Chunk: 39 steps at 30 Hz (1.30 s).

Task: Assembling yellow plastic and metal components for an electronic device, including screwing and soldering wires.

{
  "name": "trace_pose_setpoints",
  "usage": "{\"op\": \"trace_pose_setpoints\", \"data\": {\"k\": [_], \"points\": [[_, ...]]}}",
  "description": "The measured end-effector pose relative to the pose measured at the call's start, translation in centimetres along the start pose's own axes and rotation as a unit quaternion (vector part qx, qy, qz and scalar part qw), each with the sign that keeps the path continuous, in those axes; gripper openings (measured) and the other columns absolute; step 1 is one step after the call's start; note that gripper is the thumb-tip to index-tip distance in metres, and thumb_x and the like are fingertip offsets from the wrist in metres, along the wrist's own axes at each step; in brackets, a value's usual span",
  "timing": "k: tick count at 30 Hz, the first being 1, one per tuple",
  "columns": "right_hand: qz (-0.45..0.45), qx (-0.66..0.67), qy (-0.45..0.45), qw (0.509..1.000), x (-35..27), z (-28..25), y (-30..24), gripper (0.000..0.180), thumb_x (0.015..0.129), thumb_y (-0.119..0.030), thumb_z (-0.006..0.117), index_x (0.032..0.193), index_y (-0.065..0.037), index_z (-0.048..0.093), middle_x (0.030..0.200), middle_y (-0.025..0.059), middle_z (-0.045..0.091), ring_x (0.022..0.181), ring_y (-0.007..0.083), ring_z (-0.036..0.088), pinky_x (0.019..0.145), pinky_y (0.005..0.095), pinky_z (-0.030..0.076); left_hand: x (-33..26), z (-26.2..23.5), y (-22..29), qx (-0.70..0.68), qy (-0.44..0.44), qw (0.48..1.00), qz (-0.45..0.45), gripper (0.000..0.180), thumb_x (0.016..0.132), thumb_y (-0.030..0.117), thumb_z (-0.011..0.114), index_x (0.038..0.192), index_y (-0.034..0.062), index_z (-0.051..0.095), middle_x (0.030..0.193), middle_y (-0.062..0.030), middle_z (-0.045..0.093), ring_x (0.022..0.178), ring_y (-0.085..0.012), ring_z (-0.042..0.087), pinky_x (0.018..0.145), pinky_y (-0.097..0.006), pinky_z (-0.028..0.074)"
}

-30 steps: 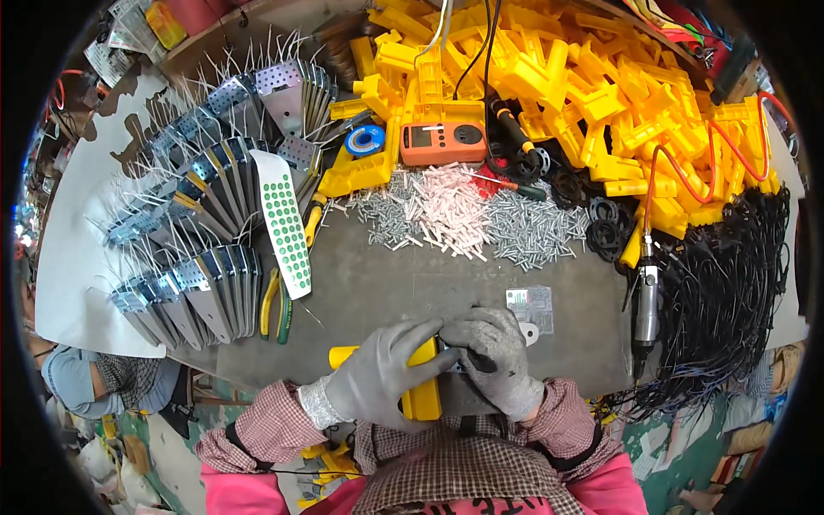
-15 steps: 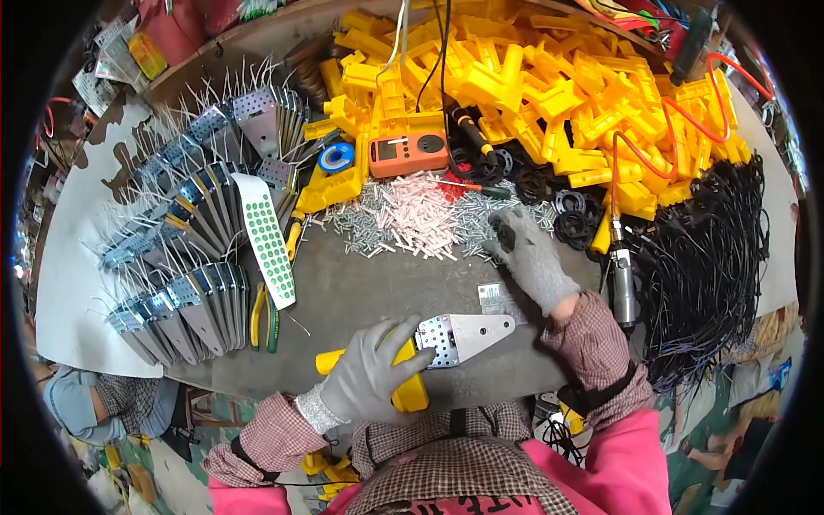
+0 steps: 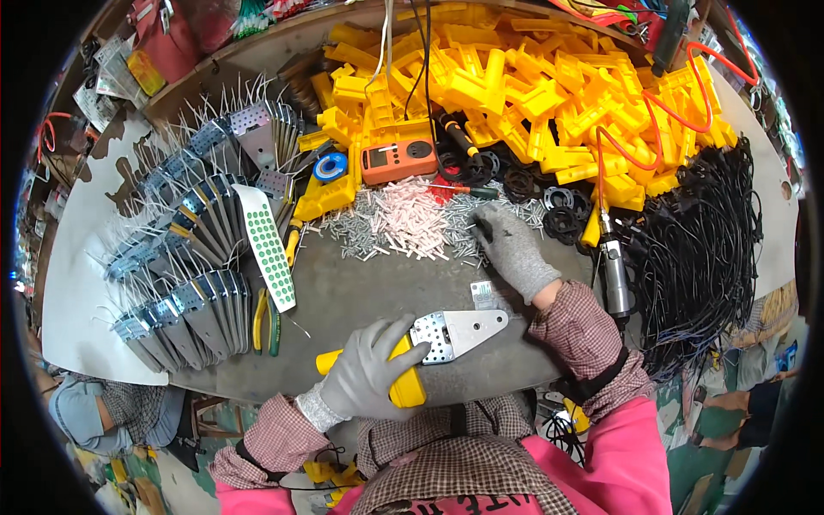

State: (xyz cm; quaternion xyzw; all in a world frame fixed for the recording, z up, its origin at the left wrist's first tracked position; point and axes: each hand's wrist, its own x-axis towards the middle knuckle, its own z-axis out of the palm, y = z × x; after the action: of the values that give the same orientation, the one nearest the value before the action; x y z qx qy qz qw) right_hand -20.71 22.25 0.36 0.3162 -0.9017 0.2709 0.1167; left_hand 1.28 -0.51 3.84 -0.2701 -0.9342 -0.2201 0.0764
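My gloved left hand (image 3: 365, 369) is closed around a yellow plastic housing (image 3: 407, 388) by the table's front edge. A perforated metal bracket with a tapered grey plate (image 3: 468, 333) sticks out of the housing to the right. My gloved right hand (image 3: 515, 253) reaches to the right part of a heap of small silver screws (image 3: 463, 225), fingers curled in at its edge. Whatever those fingertips hold is hidden. Pale pink sleeves (image 3: 410, 216) lie heaped beside the screws. Between my hands, a small clear printed piece (image 3: 487, 294) rests on the table.
Yellow housings (image 3: 549, 99) pile up at the back. Rows of metal plates with wires (image 3: 202, 313) stand left, near a green-dotted sticker sheet (image 3: 268, 249) and pliers (image 3: 273, 326). An orange meter (image 3: 399, 160), black rings (image 3: 562, 215), a hanging power screwdriver (image 3: 614, 279) and black cables (image 3: 699, 257) surround the workspace.
The view has shifted slightly. My right hand stays at the screws, its fingers a little more curled in. My left hand keeps the housing in about the same place.
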Motion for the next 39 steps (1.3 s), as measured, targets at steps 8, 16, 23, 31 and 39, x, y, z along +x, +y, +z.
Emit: {"op": "trace_pose_setpoints", "data": {"k": [8,16,23,31,39], "points": [[-0.027,0.108,0.041,0.993,-3.3,-3.7,-5.6,0.014,0.083,-0.007,0.070,0.097,-0.005,0.068,0.092,0.0106,0.064,0.086,0.0304,0.063,0.078,0.0404,0.052,-0.4,-0.1,-0.3,0.004,-0.011,0.999,-0.035,0.106,0.048,0.039,0.087,0.138,0.0022,0.046,0.142,-0.0201,0.047,0.120,-0.0373,0.051,0.097,-0.046,0.045],[-0.075,0.258,-0.096,0.958,-10.1,-0.6,-10.1,0.023,0.075,-0.005,0.072,0.095,-0.015,0.066,0.093,0.0037,0.062,0.097,0.0265,0.057,0.093,0.0421,0.040,0.0,-0.4,-0.2,-0.025,-0.017,0.999,-0.032,0.107,0.048,0.041,0.087,0.139,0.0010,0.046,0.142,-0.0183,0.046,0.122,-0.0376,0.049,0.099,-0.046,0.045],[-0.085,0.271,-0.015,0.959,-10.5,-0.2,-11.1,0.023,0.074,-0.002,0.073,0.093,-0.013,0.067,0.096,0.0026,0.065,0.098,0.0269,0.059,0.093,0.0421,0.043,-0.3,-0.4,0.0,-0.034,-0.036,0.998,-0.046,0.107,0.052,0.045,0.088,0.139,0.0005,0.046,0.144,-0.0177,0.043,0.128,-0.0379,0.044,0.104,-0.047,0.041],[0.004,0.305,0.018,0.952,-12.2,0.7,-11.5,0.028,0.070,-0.005,0.074,0.096,-0.013,0.068,0.095,0.0019,0.064,0.101,0.0250,0.060,0.099,0.0468,0.042,-0.2,-0.5,0.3,-0.033,-0.041,0.997,-0.054,0.108,0.052,0.046,0.088,0.139,0.0006,0.045,0.144,-0.0182,0.043,0.128,-0.0378,0.044,0.103,-0.047,0.041],[-0.056,0.162,0.008,0.985,-12.6,0.2,-12.4,0.045,0.074,-0.002,0.073,0.118,-0.009,0.064,0.105,0.0073,0.067,0.107,0.0287,0.062,0.107,0.0534,0.041,0.2,0.1,0.8,-0.021,-0.034,0.997,-0.071,0.105,0.054,0.048,0.087,0.139,0.0030,0.047,0.144,-0.0192,0.043,0.128,-0.0387,0.044,0.102,-0.047,0.042]]}}
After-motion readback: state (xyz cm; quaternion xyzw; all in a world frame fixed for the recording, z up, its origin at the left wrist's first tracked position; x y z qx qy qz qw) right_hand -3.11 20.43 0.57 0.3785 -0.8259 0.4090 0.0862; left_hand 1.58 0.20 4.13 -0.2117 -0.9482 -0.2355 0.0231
